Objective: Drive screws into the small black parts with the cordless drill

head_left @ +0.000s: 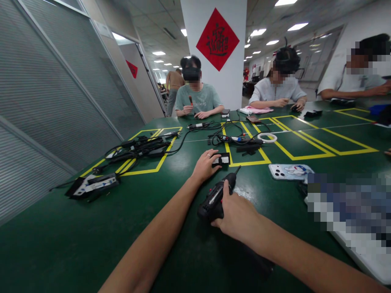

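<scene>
My right hand (236, 213) is wrapped round a black electric screwdriver (215, 198), its tip pointing away from me over the green table (171, 252). My left hand (205, 164) reaches forward and rests its fingers on a small black block with a white label (222, 159), which lies at the near edge of a yellow taped square. The fingers curl over the block's left end; a ring shows on one finger.
A phone in a white patterned case (290, 171) lies right of the block. Black cables and adapters (140, 147) sprawl at the left, more cables (238, 139) in the middle, a black-and-white device (91, 185) near left. Three people sit along the far side.
</scene>
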Demonstrator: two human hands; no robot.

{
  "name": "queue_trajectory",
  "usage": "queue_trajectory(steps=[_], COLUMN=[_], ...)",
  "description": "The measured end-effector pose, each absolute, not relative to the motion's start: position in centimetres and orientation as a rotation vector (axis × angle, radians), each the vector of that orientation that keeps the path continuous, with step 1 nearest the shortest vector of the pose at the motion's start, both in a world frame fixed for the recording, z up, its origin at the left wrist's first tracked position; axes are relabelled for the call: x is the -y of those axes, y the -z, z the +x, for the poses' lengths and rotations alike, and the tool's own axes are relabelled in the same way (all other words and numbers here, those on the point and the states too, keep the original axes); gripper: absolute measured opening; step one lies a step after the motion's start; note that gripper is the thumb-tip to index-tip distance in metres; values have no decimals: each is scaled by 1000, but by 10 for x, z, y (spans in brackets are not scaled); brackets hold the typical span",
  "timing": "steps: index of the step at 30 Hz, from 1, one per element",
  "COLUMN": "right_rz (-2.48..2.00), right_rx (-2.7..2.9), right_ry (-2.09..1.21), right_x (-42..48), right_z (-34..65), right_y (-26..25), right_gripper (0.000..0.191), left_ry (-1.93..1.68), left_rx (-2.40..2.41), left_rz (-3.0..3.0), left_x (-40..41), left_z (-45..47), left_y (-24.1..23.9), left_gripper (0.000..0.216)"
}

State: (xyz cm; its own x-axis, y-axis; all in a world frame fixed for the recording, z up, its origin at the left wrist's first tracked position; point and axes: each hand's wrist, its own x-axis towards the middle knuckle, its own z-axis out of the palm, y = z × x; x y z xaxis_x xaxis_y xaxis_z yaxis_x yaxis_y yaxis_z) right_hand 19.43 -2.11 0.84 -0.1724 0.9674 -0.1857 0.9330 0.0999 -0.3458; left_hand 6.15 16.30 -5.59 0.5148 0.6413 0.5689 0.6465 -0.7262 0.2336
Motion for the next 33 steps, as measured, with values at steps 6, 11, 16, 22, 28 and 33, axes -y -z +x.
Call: queue_trajectory(steps=[6, 11, 16, 22, 28, 33], right_rz=[-1951, -1860, -1872, -1829, -1710, -1417], right_rx=[2261, 2267, 2225, 2199, 1790, 1426], right_ry=[-597, -666, -681, -673, -407, -629], right_x=[20, 19, 21, 18, -19, -58], right_z=[200, 208, 204, 209, 236, 254], right_y=[-5, -6, -5, -9, -18, 9], right_gripper=[118, 116, 110, 96, 53, 50], left_ry=[1004, 995, 996, 1032, 1135, 1191], left_rx=[1183, 1172, 1165, 1184, 1186, 1128], left_rz=[-2699, -2708, -2727, -2725, -2725, -2780], left_x=[-161, -160, -158, -156, -153, -143], left_z=[66, 67, 67, 66, 66, 75], left_y=[56, 54, 53, 52, 44, 21], left_gripper=[39, 39, 39, 39, 38, 37])
